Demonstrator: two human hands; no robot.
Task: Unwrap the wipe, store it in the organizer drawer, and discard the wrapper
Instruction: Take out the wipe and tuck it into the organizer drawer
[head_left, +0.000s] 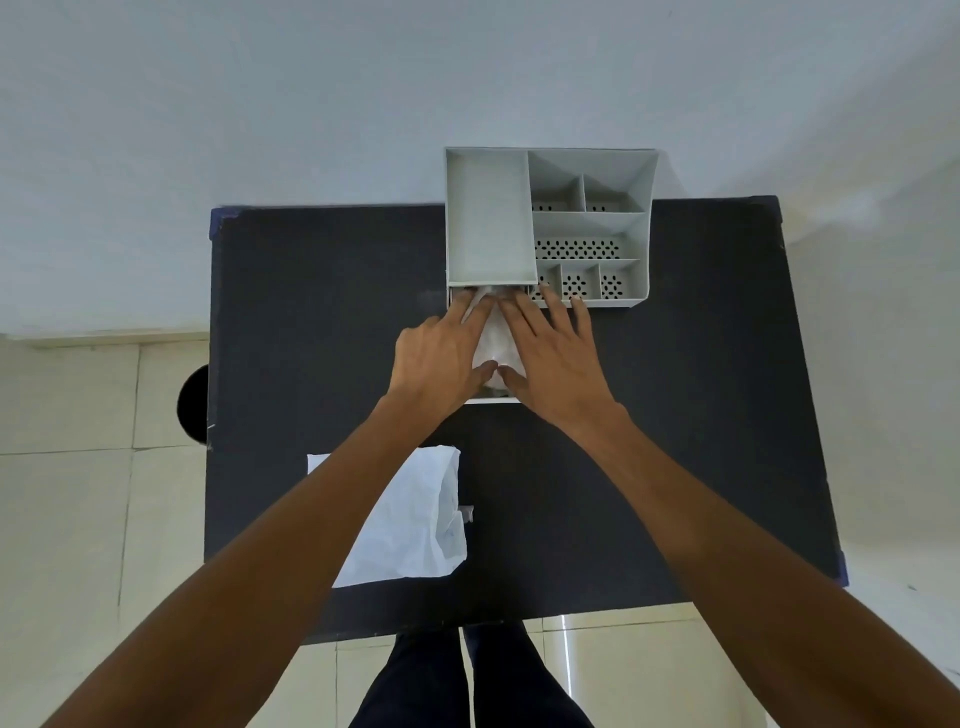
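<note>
A grey organizer (488, 218) with several compartments stands at the far edge of the black table (322, 322). Its drawer (493, 399) is pulled out toward me beneath my hands. The white wipe (496, 343) lies in the drawer. My left hand (441, 358) and my right hand (550, 358) lie flat on the wipe, fingers spread, thumbs almost touching. Most of the drawer is hidden by my hands. The white wrapper (415, 519) lies crumpled on the table nearer to me, partly under my left forearm.
A black round object (193, 402) sits on the tiled floor left of the table. My legs (467, 680) stand at the near edge. Bare black tabletop extends to the right of my hands.
</note>
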